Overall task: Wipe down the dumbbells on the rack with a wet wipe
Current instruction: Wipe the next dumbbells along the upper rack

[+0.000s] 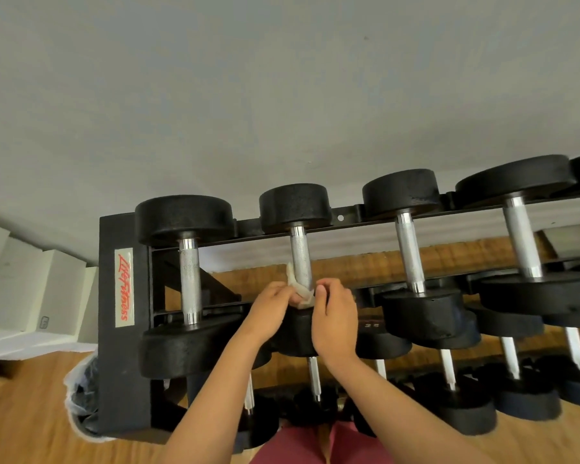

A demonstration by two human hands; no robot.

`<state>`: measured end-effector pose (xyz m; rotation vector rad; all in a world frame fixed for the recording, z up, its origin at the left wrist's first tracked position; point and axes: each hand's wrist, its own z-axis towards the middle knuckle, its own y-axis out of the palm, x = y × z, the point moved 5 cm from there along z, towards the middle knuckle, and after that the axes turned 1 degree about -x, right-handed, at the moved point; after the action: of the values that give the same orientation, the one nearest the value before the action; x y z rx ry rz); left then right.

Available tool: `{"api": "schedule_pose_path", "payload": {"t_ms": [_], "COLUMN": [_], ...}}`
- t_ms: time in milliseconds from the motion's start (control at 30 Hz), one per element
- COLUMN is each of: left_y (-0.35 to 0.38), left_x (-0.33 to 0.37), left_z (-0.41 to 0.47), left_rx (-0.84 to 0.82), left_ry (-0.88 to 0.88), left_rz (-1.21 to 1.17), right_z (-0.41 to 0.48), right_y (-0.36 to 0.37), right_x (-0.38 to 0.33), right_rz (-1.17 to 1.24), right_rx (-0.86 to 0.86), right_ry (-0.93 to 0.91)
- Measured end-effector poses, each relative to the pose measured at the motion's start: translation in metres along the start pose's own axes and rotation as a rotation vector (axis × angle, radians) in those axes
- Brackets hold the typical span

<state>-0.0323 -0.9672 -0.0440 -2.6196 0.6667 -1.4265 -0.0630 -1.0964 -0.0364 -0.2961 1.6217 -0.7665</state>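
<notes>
A black rack (123,363) carries several black dumbbells with chrome handles on its top tier. At the second dumbbell from the left (295,205), a pale wet wipe (298,289) is wrapped round the near end of the chrome handle. My left hand (270,311) and my right hand (337,313) meet there, and both pinch the wipe against the handle. The near head of this dumbbell is mostly hidden behind my hands.
Other dumbbells lie to the left (190,286) and right (412,249) on the top tier, with more on the lower tiers. A grey wall rises behind the rack. A bin with a plastic liner (81,396) stands at the rack's left end on the wooden floor.
</notes>
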Motion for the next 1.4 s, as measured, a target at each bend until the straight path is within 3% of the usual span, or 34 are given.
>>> {"api": "schedule_pose_path", "payload": {"t_ms": [200,400,633,800,1033,1233,1400], "left_y": [0.001,0.011,-0.009,0.007,-0.010,0.001,-0.006], "left_x": [0.000,0.006,-0.003,0.004,0.003,0.011,0.000], "left_z": [0.006,0.026,0.018,0.022,0.021,0.025,0.020], "left_rx": [0.081,-0.028,0.156,-0.031,0.194,0.143,0.346], "left_ry": [0.019,0.031,0.112,0.053,0.156,0.161,0.158], "left_rz": [0.086,0.159,0.119,0.104,0.147,0.046,-0.057], "right_z": [0.001,0.003,0.004,0.004,0.004,0.004,0.003], "right_y": [0.001,0.001,0.002,0.001,0.003,0.002,0.000], "right_x": [0.007,0.017,0.015,0.015,0.016,0.014,0.010], "right_rz": [0.059,0.118,0.084,0.072,0.069,0.054,0.057], "right_rx": [-0.021,-0.035,-0.047,-0.054,-0.065,-0.070,-0.062], "right_ry": [0.083,0.160,0.146,0.134,0.143,0.122,0.104]}}
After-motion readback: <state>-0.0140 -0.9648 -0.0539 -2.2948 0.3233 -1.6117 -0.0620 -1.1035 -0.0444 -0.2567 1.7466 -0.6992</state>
